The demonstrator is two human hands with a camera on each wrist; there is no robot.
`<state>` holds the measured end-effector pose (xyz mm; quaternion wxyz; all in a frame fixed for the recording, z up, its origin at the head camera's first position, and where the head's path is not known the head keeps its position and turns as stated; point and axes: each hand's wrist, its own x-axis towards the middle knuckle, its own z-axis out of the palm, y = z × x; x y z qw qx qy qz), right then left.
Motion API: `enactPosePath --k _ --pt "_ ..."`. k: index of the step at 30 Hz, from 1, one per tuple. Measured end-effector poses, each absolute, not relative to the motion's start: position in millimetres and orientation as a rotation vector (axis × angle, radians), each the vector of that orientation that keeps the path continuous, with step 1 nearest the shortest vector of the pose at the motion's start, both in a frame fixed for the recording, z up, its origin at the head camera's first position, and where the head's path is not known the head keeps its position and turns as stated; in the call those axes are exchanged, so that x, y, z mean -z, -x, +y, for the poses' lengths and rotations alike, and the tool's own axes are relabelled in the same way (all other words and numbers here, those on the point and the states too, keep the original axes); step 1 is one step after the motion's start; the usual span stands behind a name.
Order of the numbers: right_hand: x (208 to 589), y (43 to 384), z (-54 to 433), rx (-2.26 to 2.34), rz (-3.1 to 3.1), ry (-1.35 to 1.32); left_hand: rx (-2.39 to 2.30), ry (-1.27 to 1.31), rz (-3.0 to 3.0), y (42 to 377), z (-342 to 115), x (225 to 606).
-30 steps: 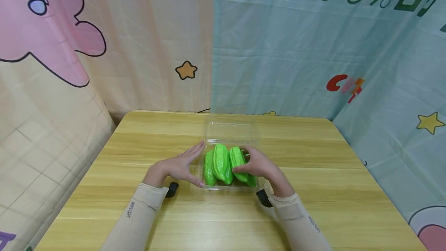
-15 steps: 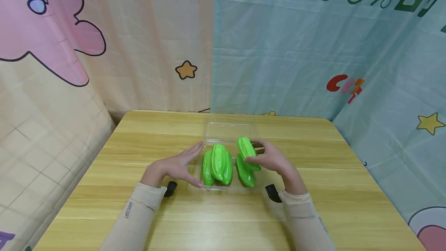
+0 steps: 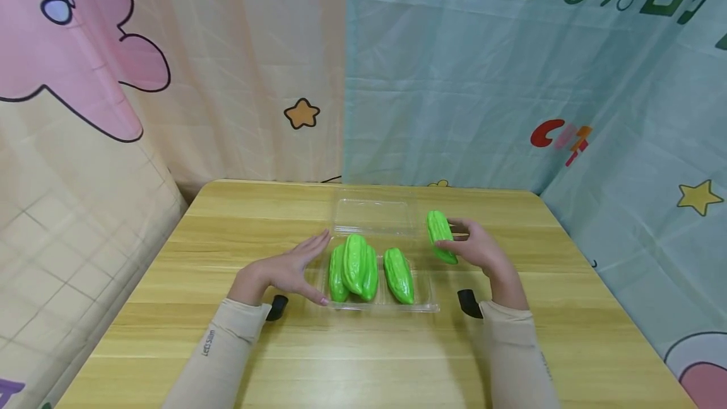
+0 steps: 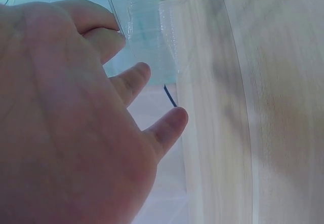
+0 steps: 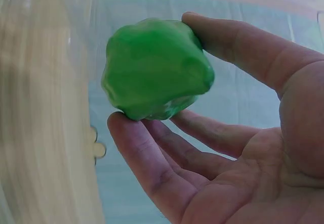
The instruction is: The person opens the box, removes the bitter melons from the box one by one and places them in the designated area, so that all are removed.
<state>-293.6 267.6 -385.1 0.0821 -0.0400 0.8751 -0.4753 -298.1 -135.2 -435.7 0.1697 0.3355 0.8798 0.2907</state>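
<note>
My right hand [image 3: 478, 246] pinches a glossy green ridged fruit [image 3: 440, 236], like a star fruit, between thumb and fingers, up off the table and to the right of the clear plastic box. Seen from the right wrist, the fruit [image 5: 157, 69] is end-on, with the thumb on one side and fingertips on the other. The clear box [image 3: 417, 307] lies with its lid [image 3: 372, 214] folded back. A cluster of similar fruits [image 3: 354, 265] fills its left part; a single one [image 3: 399, 276] lies right of them. My left hand [image 3: 286, 273], fingers spread, stays at the box's left edge.
A wooden table [image 3: 227, 346] carries everything. Printed curtains [image 3: 443, 81] hang behind and beside it. Dark wrist-camera mounts [image 3: 469, 303] sit under the wrists.
My right hand has lifted one ridged green fruit out of the box and carried it right and away from me. My left hand has hardly moved.
</note>
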Motion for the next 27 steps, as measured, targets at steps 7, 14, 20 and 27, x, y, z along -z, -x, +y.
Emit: enactPosePath --k 7,14,20,27 --pt "396.3 300.4 291.9 1.378 2.615 0.000 -0.820 -0.944 2.499 297.6 -135.3 434.5" --pt "409.7 305.2 305.1 1.339 2.611 -0.086 -0.823 -0.934 2.492 297.7 -135.6 434.1" --pt "419.8 310.5 311.1 1.293 2.632 -0.145 -0.819 -0.943 2.495 298.3 -136.4 435.0" --pt "430.3 316.2 316.0 1.181 2.677 -0.194 -0.807 -0.945 2.501 299.2 -136.0 436.9"
